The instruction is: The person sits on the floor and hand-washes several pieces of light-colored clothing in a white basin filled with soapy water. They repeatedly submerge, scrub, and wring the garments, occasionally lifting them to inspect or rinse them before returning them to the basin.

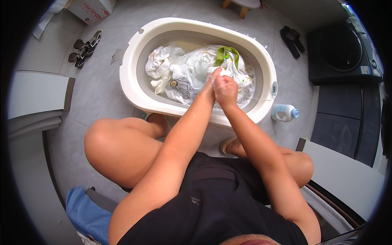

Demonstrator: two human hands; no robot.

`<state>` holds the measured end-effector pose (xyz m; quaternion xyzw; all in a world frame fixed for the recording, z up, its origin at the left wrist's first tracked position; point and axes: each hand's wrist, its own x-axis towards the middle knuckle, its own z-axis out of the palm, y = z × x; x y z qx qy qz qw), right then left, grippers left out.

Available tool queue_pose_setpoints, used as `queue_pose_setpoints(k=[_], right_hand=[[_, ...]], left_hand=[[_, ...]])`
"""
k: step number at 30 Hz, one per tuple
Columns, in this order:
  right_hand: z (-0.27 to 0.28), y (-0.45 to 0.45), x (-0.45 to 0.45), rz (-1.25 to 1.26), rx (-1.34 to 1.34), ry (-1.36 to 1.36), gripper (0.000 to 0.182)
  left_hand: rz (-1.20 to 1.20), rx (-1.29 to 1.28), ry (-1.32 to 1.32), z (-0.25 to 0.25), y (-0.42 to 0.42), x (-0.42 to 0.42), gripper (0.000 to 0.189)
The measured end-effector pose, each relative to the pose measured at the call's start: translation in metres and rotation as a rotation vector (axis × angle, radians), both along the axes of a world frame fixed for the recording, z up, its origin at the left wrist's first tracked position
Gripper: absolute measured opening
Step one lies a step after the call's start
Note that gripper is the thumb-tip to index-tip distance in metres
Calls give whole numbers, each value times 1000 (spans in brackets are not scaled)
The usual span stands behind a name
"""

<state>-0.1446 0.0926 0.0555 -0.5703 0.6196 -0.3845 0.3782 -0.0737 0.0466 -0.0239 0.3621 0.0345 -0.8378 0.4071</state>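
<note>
In the head view, my left hand (215, 76) and my right hand (226, 89) are pressed together over the right half of a white oval washtub (130, 82). Suds coat both hands. My right hand is curled into a fist against my left, whose fingers are partly hidden. A bunched white wet cloth (211, 71) shows at their far side, gripped between them. Just beyond lies a white printed garment with a green band (221, 55). Other white laundry (157, 65) and a grey piece with a round patch (182, 87) soak in the cloudy, soapy water to the left.
A white detergent bottle with a blue cap (283, 113) is beside the tub's right end. Black slippers (292, 41) and a dark front-loading washing machine (341, 49) are farther right. Sneakers (85, 49) and a cardboard box (92, 10) are at left; a stool (245, 4) is behind.
</note>
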Motion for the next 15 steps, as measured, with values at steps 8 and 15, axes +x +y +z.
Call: queue_pose_setpoints(k=[8,15], right_hand=[[-28,-25,-48,-390,128,-74,36],[-28,-24,-51,-356,-160,40,30]], left_hand=[[-101,-48,-182,75,14,-37,49],[-53,-92,-150,42,25,-43,32]])
